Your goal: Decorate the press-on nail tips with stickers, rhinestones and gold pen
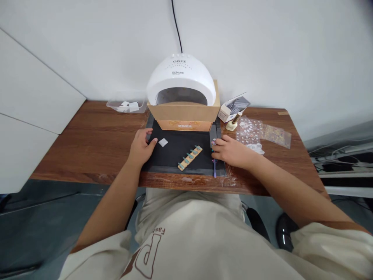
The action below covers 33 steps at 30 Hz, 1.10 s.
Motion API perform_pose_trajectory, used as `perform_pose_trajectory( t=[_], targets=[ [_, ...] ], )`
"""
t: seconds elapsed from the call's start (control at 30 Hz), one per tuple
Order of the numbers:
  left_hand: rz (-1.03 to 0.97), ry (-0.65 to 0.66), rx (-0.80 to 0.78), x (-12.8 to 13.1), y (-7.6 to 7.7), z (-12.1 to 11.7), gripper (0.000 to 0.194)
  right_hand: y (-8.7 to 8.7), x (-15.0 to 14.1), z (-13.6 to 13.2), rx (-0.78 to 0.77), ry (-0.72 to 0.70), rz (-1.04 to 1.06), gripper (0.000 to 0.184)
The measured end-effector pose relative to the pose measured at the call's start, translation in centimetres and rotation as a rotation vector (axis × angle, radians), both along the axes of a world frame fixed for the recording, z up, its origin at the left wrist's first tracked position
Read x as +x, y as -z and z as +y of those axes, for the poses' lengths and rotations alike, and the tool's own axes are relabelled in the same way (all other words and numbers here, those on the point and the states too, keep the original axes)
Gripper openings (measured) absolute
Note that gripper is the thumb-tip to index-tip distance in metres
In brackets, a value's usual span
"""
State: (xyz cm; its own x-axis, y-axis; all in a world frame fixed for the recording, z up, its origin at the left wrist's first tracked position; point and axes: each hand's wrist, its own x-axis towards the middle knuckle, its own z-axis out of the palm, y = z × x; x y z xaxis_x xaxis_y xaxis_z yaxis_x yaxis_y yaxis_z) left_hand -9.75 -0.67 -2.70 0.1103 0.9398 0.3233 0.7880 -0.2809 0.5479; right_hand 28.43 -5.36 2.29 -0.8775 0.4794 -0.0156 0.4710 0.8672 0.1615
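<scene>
My left hand [141, 147] rests at the left edge of the black mat [171, 155], thumb and fingers apart, holding nothing. Just right of its thumb lies a small white square pad [163, 142]. My right hand [230, 149] is at the mat's right edge, palm down, its fingertips closed over a slim purple stick [215, 171] that lies along the mat, its lower end pointing toward me. Small colourful bits show around those fingertips. Between the hands, a light wooden strip [190, 158] carries several teal false nails and lies slanted on the mat.
A white nail lamp [180, 76] stands on a cardboard box [186, 112] at the back. Left of it is a clear tray [112, 105] with white pads. At right are an open packet box [225, 112], a nail polish bottle [232, 124] and nail sticker sheets [249, 130].
</scene>
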Motion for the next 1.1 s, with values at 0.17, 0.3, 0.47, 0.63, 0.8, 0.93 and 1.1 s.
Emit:
perform_pose_trajectory(
  t=[0.17,0.3,0.47,0.63,0.8,0.93,1.1],
  targets=[
    [0.007,0.016,0.031,0.0,-0.2,-0.2,0.038,-0.1,1.0,-0.3,0.128,-0.053,0.137,0.017],
    [0.003,0.019,0.077,-0.1,-0.3,-0.2,0.037,-0.6,2.4,-0.8,0.287,-0.054,0.362,0.018],
    [-0.015,0.017,0.117,0.1,-0.9,-0.5,0.035,0.0,2.8,-1.2,0.178,0.101,1.006,0.004],
    [-0.052,0.078,0.116,0.6,-1.8,-3.4,0.027,0.8,0.0,-1.1,-0.168,0.312,1.797,0.010],
    [-0.012,0.281,-0.049,1.5,-2.4,-8.0,0.022,1.0,-1.9,0.0,-0.618,0.565,2.122,0.014],
    [0.107,0.348,-0.179,3.2,-3.1,-10.3,0.030,1.1,-2.5,0.8,-0.739,0.598,2.125,0.021],
    [0.334,0.268,-0.286,6.2,-3.2,-11.1,0.051,1.1,-3.1,0.4,-0.844,0.611,2.097,0.026]
  ],
)
